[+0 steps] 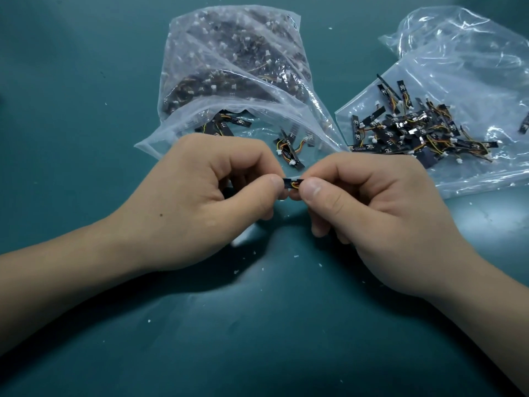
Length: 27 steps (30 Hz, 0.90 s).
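Both ends of one wired strip (292, 184) pinched by left hand (200, 202) and right hand (372, 213), I reckon for bending.

Most of the small black strip (292, 184) is hidden under the thumbs and fingertips of the left hand (200, 202) and the right hand (372, 216); only a short middle stretch with orange wire shows. Behind the cloudy plastic of the middle bag (229, 61) the parts blur into dark shapes (too muddled to count). The right bag (472, 67) is cut off by the right edge.
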{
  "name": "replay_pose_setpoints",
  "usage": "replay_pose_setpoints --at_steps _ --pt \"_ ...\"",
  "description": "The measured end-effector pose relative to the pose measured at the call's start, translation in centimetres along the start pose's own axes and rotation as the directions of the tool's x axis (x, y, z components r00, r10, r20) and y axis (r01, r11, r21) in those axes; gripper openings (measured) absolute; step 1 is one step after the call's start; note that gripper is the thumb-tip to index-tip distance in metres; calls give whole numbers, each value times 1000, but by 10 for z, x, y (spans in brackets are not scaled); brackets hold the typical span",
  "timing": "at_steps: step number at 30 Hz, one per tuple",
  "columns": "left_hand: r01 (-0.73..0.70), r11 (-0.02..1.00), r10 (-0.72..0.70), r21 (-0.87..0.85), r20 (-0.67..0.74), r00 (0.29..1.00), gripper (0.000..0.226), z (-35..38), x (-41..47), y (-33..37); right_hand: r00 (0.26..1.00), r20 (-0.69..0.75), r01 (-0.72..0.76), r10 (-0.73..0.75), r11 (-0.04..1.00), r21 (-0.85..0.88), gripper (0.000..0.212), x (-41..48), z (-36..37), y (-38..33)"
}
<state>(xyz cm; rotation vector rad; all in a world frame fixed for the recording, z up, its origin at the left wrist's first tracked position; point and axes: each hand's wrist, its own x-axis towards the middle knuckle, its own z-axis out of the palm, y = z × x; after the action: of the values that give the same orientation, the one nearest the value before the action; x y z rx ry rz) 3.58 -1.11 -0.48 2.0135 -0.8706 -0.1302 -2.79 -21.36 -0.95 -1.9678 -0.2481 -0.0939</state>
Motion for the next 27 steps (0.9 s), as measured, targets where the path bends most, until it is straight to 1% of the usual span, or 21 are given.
replay_pose_setpoints --at_steps 3,7,10,12,15,19,21,22,24,27 --pt "1 1000 -1 27 -2 1000 21 2 -1 0 999 33 -11 10 1000 9 17 0 -1 0" --pt "74 984 -75 -162 -3 997 16 5 -2 1 996 80 -26 23 999 38 15 0 -5 -1" --pt "71 982 -69 -177 22 997 16 6 -2 4 997 69 -34 32 999 23 14 0 -6 -1" --pt "67 988 -63 -140 33 998 15 5 -2 2 998 56 -34 35 999 -26 15 0 -4 0" --pt "44 999 -43 -16 49 998 16 5 -2 0 999 36 -37 40 994 -99 17 0 -2 0" --pt "53 998 -51 -23 48 997 14 6 -5 1 999 31 -25 27 999 -46 15 0 -3 0" --pt "51 998 -53 32 77 996 14 6 -4 1 999 32 -19 21 998 -51 13 0 -3 0" --pt "52 997 -57 60 84 995 17 5 -4 1 999 35 -15 17 998 -64 13 0 -2 0" --pt "38 995 -47 92 97 994 18 5 -2 0 999 43 -9 13 994 -110 13 -1 -1 1" --pt "1 992 -18 123 139 990 17 2 -2 0 999 52 14 -2 974 -224 13 -2 0 1"
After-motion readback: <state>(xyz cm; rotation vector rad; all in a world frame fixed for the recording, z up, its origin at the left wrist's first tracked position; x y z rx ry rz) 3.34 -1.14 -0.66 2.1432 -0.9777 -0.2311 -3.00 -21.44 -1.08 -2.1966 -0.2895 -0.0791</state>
